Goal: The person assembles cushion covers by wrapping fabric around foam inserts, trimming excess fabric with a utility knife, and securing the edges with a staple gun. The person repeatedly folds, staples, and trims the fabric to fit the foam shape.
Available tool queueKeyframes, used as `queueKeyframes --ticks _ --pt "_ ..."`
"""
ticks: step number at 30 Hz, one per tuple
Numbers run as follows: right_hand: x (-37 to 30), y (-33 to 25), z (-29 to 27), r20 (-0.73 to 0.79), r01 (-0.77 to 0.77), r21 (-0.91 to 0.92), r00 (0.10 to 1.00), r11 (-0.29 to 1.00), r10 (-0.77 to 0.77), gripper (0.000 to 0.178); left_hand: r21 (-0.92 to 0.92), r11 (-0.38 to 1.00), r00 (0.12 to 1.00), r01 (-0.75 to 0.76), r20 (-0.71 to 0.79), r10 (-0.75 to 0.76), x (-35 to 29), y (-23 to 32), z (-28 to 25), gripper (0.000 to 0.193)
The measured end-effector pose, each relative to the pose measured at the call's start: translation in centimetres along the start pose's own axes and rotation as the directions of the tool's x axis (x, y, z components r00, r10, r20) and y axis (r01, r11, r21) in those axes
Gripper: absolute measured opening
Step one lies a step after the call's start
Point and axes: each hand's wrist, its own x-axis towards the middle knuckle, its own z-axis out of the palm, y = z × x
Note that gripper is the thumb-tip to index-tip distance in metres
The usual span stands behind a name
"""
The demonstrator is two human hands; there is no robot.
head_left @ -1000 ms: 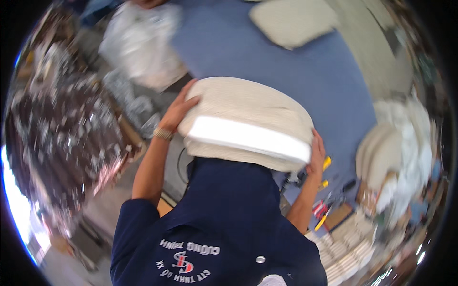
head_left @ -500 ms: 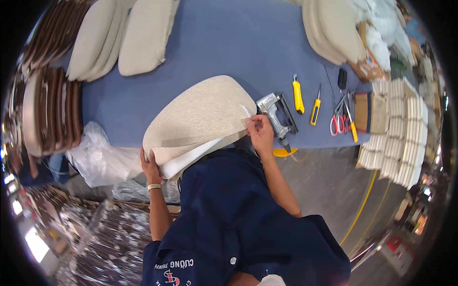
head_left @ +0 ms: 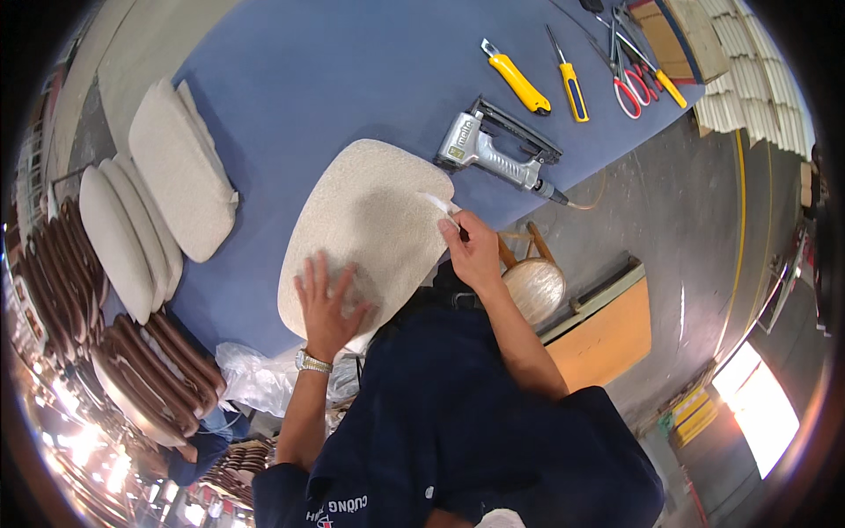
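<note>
A beige fabric-covered seat cushion [head_left: 370, 202] lies at the table's near edge in front of me. My left hand [head_left: 330, 308] rests flat on its near-left part, fingers spread, with a watch at the wrist. At the cushion's right edge my right hand [head_left: 473, 246] is closed, thumb and fingertips pinched together. A slim white strip [head_left: 434, 201] runs from near those fingertips over the fabric; whether it is a tag or something else I cannot tell. Just beyond the cushion's right corner lies a silver staple gun [head_left: 493, 151], its hose trailing off the table.
A yellow utility knife [head_left: 519, 84], a yellow-handled screwdriver [head_left: 574, 92] and red-handled scissors [head_left: 627, 92] lie at the far right of the blue table [head_left: 334, 79]. Beige cushions [head_left: 180, 172] and brown padded pieces [head_left: 145, 378] stand left. A wooden stool [head_left: 533, 289] is by my right arm.
My left hand has gone from gripping the cushion's near-left edge to lying flat on top. The white band along its near side no longer shows. My view has swung, shifting the table and tools.
</note>
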Motion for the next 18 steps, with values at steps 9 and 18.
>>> queueKeyframes --ticks 9,18 --pt "0.3 2.8 2.4 -0.298 0.196 -0.026 0.935 0.98 -0.195 0.014 0.189 0.947 0.963 -0.261 0.117 0.242 13.1 5.0 3.0 0.069" --pt "-0.1 2.1 2.8 -0.274 0.022 0.152 0.961 0.988 0.02 0.01 0.248 0.92 0.953 -0.302 0.1 0.286 12.2 4.2 3.6 0.056"
